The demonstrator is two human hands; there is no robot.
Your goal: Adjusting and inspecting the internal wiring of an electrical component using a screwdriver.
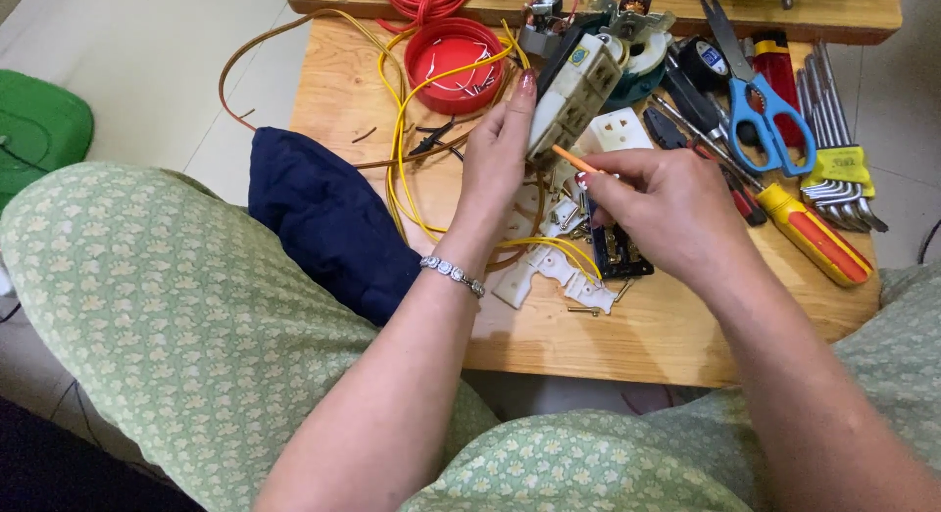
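Below, wooden table [608, 345] (cluttered) over seemingly pale tiles [147, 71].

A low wooden table [686, 345] with a pale, worn top stands on a floor of large light grey tiles [147, 71]. A second wooden surface [843, 12] butts against its far edge. Even, soft light falls from above, with faint shadows.

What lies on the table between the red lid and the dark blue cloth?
In the head view, yellow wires and a brown wire cross bare wood between the red lid and the dark blue cloth.
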